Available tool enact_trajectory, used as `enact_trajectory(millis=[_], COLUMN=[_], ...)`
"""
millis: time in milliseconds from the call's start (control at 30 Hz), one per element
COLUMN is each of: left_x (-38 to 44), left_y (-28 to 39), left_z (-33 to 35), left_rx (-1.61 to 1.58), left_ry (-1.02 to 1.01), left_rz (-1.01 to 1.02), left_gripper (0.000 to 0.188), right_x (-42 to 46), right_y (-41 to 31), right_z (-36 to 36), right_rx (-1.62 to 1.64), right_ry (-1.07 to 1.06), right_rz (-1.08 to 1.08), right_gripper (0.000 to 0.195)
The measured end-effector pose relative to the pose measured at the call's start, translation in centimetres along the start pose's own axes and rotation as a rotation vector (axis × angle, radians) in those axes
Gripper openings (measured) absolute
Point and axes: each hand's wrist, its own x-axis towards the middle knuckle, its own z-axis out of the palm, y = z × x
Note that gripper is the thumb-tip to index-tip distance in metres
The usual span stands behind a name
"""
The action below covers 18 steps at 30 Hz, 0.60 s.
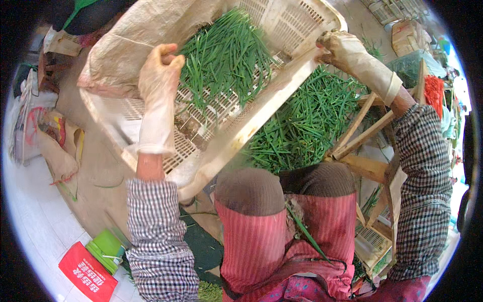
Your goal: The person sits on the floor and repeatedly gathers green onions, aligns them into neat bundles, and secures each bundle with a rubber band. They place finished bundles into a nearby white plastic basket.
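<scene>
A large off-white slatted plastic crate (pixel 241 137) stands tilted before me, partly lined with a brown woven plastic sheet (pixel 117 53). Inside it lies a bunch of long green leaves (pixel 230 56), like garlic chives. My left hand (pixel 160 75), in a pale thin glove, is over the crate's left part beside the bunch, fingers curled and apart, holding nothing visible. At the crate's right rim, my right hand (pixel 336 49), in a soiled glove, has its fingers closed on the edge. A heap of similar green leaves (pixel 302 120) lies between the crate and my knees.
Wooden frame bars (pixel 362 132) stand right of the heap. A small slatted crate (pixel 371 241) is at lower right. On the floor at lower left are a red bag with writing (pixel 86 273) and a green container (pixel 103 249). An open sack (pixel 62 147) lies at left.
</scene>
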Motion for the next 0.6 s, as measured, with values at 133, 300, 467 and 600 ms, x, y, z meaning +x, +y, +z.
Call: enact_trajectory(millis=[133,300,467,600], left_x=[5.9,10.9,14.8,17.9], left_y=[-4.3,-10.0,-12.7,-14.3], left_z=[8.0,15.2,21.7,26.1], left_rx=[0.186,0.376,0.434,0.598], left_ry=[-0.169,-0.182,-0.232,-0.205], left_rz=[-0.037,0.018,0.088,0.112], left_gripper=[0.052,0.069,0.088,0.101], right_x=[3.1,5.0,4.6,4.2], right_y=[4.8,5.9,5.2,5.1], right_z=[5.0,7.8,8.3,8.5], right_rx=[0.082,0.182,0.235,0.191], right_ry=[-0.124,-0.033,-0.009,0.137], right_rz=[-0.137,-0.055,0.006,-0.132], right_gripper=[0.045,0.046,0.041,0.036])
